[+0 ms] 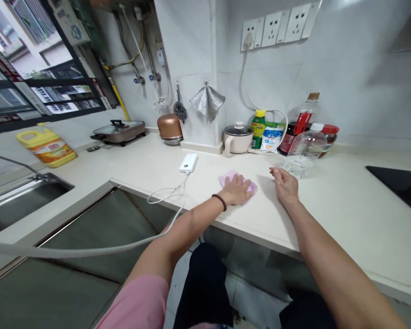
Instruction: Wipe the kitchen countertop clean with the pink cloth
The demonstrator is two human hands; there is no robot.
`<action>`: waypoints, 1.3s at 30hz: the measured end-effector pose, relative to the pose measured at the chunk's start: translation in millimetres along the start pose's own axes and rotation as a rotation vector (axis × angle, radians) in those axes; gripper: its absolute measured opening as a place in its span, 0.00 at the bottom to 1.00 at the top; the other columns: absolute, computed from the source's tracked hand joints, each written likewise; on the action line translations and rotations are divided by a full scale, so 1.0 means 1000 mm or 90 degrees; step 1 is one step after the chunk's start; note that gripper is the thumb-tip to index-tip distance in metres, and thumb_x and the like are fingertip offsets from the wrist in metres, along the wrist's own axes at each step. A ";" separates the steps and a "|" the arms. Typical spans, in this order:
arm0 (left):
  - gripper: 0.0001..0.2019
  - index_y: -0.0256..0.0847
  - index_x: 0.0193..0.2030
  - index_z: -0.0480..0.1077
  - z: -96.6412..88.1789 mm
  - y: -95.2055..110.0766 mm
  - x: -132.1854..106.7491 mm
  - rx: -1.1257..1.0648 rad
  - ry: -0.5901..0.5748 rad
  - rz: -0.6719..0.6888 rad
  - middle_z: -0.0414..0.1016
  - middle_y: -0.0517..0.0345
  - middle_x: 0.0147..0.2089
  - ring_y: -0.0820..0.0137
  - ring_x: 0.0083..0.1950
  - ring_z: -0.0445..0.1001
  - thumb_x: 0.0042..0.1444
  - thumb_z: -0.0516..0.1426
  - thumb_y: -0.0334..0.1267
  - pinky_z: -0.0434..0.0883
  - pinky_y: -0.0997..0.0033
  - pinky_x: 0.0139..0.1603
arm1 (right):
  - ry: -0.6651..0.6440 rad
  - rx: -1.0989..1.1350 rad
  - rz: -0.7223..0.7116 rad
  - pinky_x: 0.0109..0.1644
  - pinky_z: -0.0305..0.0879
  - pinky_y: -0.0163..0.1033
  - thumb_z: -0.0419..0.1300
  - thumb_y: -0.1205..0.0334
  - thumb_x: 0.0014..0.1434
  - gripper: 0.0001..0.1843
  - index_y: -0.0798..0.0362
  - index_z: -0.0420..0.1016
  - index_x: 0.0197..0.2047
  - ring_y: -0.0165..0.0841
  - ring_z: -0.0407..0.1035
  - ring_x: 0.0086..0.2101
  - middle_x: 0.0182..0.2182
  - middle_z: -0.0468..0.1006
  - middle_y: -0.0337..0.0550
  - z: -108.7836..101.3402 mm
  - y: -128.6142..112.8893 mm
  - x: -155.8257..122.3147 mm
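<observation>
Pink cloth [250, 186] is pressed flat on the counter [329, 205] under the spread left hand [235, 191], left of the clear bottle [304, 153]. Right hand [285, 185] is rested empty, loosely curled, beside that bottle. Even pressure is probably needed, bottle not bumped.

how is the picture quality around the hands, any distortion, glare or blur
Head view: the wide-angle lens bows the counter edge and the window bars; light is soft and even, with faint shadows beside the left hand on the pink cloth and the right hand; both are sharp.
</observation>
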State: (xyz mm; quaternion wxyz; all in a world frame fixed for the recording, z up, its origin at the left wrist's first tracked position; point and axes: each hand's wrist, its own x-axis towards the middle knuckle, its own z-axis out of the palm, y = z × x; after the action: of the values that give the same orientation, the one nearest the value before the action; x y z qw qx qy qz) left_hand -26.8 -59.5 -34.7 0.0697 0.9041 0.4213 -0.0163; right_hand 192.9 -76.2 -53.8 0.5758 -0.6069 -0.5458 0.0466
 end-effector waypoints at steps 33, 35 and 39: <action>0.36 0.56 0.76 0.47 -0.012 -0.023 0.003 -0.050 -0.013 0.082 0.40 0.62 0.80 0.57 0.80 0.34 0.64 0.39 0.63 0.39 0.40 0.76 | 0.003 -0.063 0.007 0.48 0.71 0.46 0.60 0.49 0.58 0.19 0.49 0.83 0.46 0.39 0.77 0.35 0.35 0.84 0.43 -0.005 0.001 -0.004; 0.36 0.54 0.76 0.48 -0.011 -0.024 0.013 -0.046 0.014 0.061 0.41 0.60 0.80 0.56 0.80 0.36 0.64 0.38 0.62 0.40 0.40 0.75 | 0.008 -0.059 0.009 0.48 0.72 0.46 0.60 0.49 0.57 0.19 0.49 0.83 0.47 0.39 0.77 0.35 0.35 0.84 0.43 -0.007 0.004 -0.003; 0.35 0.54 0.75 0.50 -0.006 -0.029 0.022 -0.047 0.061 0.057 0.45 0.59 0.79 0.57 0.79 0.39 0.65 0.36 0.63 0.41 0.41 0.75 | 0.010 -0.034 0.006 0.47 0.72 0.46 0.61 0.48 0.57 0.21 0.50 0.83 0.48 0.39 0.77 0.34 0.36 0.84 0.44 -0.007 0.012 -0.002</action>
State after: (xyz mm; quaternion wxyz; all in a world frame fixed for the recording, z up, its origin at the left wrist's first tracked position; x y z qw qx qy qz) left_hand -34.6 -23.7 -33.8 0.0832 0.9185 0.3838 0.0456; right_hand 204.6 -79.1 -61.4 0.5633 -0.6250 -0.5396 0.0296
